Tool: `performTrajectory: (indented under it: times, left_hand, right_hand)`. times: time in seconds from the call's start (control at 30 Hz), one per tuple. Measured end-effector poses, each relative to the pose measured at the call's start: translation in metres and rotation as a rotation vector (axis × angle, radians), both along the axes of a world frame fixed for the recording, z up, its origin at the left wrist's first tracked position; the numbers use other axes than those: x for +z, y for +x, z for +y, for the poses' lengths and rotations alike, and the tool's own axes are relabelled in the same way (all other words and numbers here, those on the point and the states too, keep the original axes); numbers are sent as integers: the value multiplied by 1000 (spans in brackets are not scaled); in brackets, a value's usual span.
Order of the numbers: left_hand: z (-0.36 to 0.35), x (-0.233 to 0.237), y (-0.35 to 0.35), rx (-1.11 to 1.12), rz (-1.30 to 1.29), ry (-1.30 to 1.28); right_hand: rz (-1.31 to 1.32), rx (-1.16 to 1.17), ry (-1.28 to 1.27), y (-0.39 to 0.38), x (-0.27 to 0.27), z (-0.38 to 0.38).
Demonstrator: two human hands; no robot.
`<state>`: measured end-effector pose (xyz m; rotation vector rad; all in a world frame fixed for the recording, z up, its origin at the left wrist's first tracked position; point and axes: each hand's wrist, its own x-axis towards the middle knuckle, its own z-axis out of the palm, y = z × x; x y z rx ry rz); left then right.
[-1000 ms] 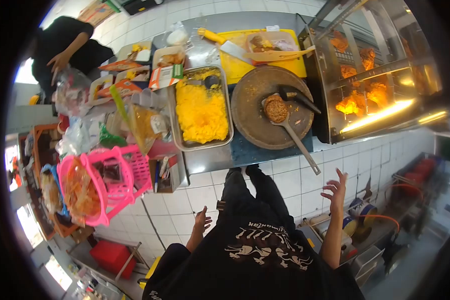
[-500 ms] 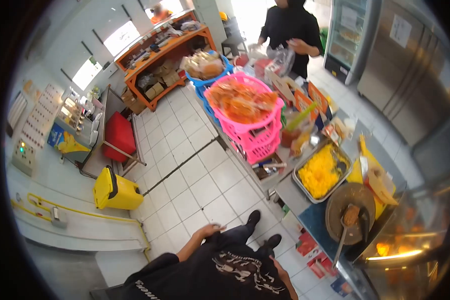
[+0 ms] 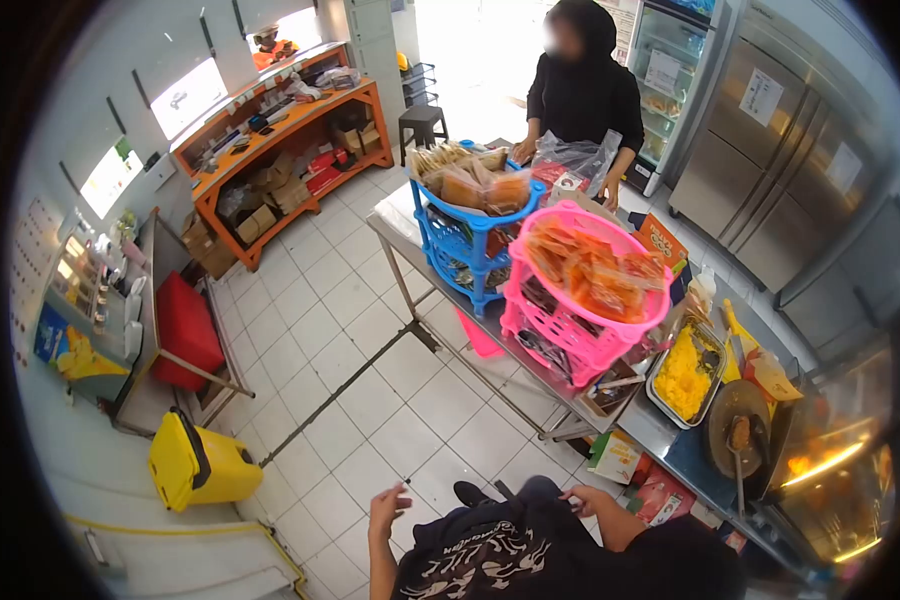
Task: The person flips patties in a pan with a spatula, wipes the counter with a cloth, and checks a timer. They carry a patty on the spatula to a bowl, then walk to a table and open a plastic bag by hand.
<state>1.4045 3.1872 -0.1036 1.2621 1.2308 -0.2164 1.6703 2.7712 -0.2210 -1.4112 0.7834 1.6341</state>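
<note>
My left hand [image 3: 388, 512] is at the lower middle, in front of my dark shirt, over the tiled floor. Its fingers are loosely bent and apart, with nothing visible in them. On the other side of my body, my right hand [image 3: 590, 499] hangs near my waist, with loosely curled fingers slightly apart and no held thing visible. Beyond it stands the steel table, bearing a pink basket rack [image 3: 590, 290] topped with orange packets [image 3: 595, 265]. A blue basket rack [image 3: 475, 235] with packets stands behind it. Neither hand touches the table.
A tray of yellow food [image 3: 685, 375] and a wok [image 3: 738, 425] with a ladle sit on the right counter. Across the table, another person [image 3: 585, 100] handles a plastic bag [image 3: 577, 160]. A yellow bin [image 3: 205, 465] and red box [image 3: 185, 330] stand left.
My view has turned, so the racks and counter appear farther right and more of the table shows. My right hand has come into view. The other person's hands have lowered toward the plastic bag.
</note>
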Motion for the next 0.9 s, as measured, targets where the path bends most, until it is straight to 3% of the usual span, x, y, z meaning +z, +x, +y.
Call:
performTrajectory:
  times: [0.1, 0.13, 0.2, 0.23, 0.37, 0.47, 0.53, 0.67, 0.77, 0.8, 0.9]
  left_hand:
    - [59, 34, 21, 143, -113, 171]
    - [82, 38, 29, 179, -178, 141]
    - [124, 44, 45, 205, -235, 93]
    - [150, 49, 53, 202, -273, 87]
    - [272, 40, 61, 177, -254, 120]
    - [365, 8, 30, 247, -96, 303]
    - [400, -15, -4, 463, -46, 383]
    - [408, -10, -47, 748, 203, 164]
    - [417, -31, -84, 754, 223, 29]
    - [430, -34, -78, 719, 279, -17]
    - [489, -46, -47, 560, 386, -116]
  right_hand:
    - [-63, -347, 3, 27, -34, 45]
    - [-64, -363, -6, 33, -23, 68]
    - [-416, -364, 31, 24, 16, 119]
    - [-412, -374, 18, 21, 13, 133]
    - [-357, -195, -53, 29, -21, 202]
    - [-383, 121, -206, 40, -29, 260]
    - [-372, 107, -239, 50, -31, 302]
    - [-400, 231, -262, 94, -50, 404]
    - [-586, 367, -136, 136, -45, 502]
    - [-690, 103, -23, 142, -49, 532]
    - [-624, -30, 9, 177, 28, 625]
